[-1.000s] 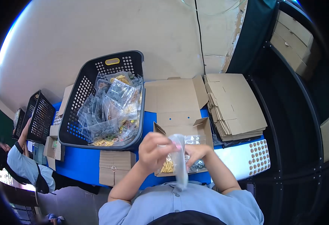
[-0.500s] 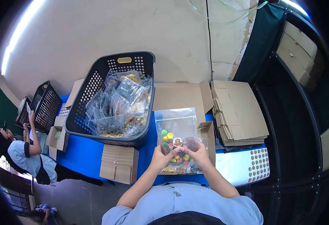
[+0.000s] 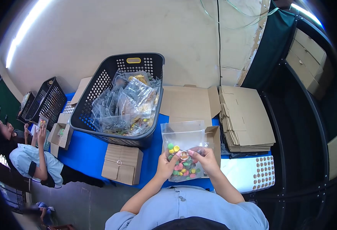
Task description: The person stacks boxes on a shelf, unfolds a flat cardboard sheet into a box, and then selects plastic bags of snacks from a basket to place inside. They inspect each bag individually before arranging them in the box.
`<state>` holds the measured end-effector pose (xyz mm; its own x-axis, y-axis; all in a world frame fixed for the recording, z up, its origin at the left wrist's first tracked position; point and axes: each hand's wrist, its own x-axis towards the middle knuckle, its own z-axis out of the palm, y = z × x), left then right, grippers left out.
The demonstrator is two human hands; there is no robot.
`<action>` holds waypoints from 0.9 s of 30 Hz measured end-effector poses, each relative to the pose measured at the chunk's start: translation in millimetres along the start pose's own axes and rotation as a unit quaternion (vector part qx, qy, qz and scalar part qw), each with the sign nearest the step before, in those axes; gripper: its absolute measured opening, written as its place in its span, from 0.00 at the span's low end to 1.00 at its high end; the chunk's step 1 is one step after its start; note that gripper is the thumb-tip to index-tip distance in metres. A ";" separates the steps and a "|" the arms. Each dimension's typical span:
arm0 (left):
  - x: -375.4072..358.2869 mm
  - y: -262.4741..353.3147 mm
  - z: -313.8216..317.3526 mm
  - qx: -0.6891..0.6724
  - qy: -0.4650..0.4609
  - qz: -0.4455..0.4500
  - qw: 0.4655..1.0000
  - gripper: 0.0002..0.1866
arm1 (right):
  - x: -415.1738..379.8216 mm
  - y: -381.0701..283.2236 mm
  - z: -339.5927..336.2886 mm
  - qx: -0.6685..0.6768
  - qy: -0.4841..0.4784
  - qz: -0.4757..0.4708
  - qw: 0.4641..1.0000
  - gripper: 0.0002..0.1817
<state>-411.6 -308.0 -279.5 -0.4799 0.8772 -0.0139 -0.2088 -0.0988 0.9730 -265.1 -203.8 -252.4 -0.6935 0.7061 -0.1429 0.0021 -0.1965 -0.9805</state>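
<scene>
A clear pouch [image 3: 183,132] of green, yellow, pink and red round pieces is held upright in front of my body. My left hand [image 3: 166,165] grips its left side, with the thumb beside a round brown-and-white sticker [image 3: 184,155] on the pouch. On the right side, my right hand [image 3: 205,159] pinches the pouch, its thumb at the sticker's other edge. Fingers of both hands are partly hidden behind the pouch. Behind it stands an open cardboard box [image 3: 187,100], whose inside is mostly covered by the pouch.
A black basket [image 3: 76,119] full of filled pouches stands left of centre, near a closed carton [image 3: 119,165]. Flattened cartons [image 3: 247,115] and a sticker sheet [image 3: 239,172] lie right. At far left, a co-worker [image 3: 36,159] holds a small pouch [image 3: 43,121] near more baskets [image 3: 49,100].
My hands have raised the pouch from over the open box, and its pieces have shifted. The co-worker's hand and held pouch have moved. The whole view has shifted slightly.
</scene>
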 end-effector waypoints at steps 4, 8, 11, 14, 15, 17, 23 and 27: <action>-2.2 0.4 -3.1 0.000 -0.002 0.031 1.000 0.22 | -2.0 -9.6 9.7 0.012 0.000 -0.020 1.000 0.11; -11.5 15.1 -2.2 0.154 -0.090 0.000 0.984 0.28 | 1.3 13.7 -2.0 -0.004 -0.007 0.003 1.000 0.10; -12.8 16.8 -1.2 0.168 -0.107 0.003 0.980 0.33 | 0.9 12.9 0.1 0.023 0.015 0.029 0.999 0.16; -10.5 3.1 -4.4 0.076 -0.079 -0.025 0.994 0.32 | -3.5 3.7 8.3 0.011 0.021 -0.010 1.000 0.21; -11.0 5.8 -4.8 0.077 -0.079 -0.024 0.994 0.32 | -5.2 3.4 10.7 -0.016 0.036 -0.027 0.999 0.23; -13.0 12.6 -4.2 0.175 -0.149 -0.031 0.973 0.33 | -1.3 15.1 8.1 0.012 0.035 -0.028 0.999 0.22; -11.4 2.0 -9.1 0.136 -0.194 -0.020 0.971 0.34 | 8.7 32.4 -12.0 0.181 0.051 -0.022 0.982 0.13; -3.6 -7.1 -16.9 -0.038 -0.133 -0.004 0.990 0.26 | 5.9 29.2 -14.9 0.114 -0.043 -0.045 0.991 0.08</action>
<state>-422.8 -318.4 -290.2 -0.2377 0.9701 0.0487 -0.2795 -0.1164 0.9531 -258.4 -195.2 -283.9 -0.7430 0.6684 -0.0352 -0.2186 -0.2920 -0.9311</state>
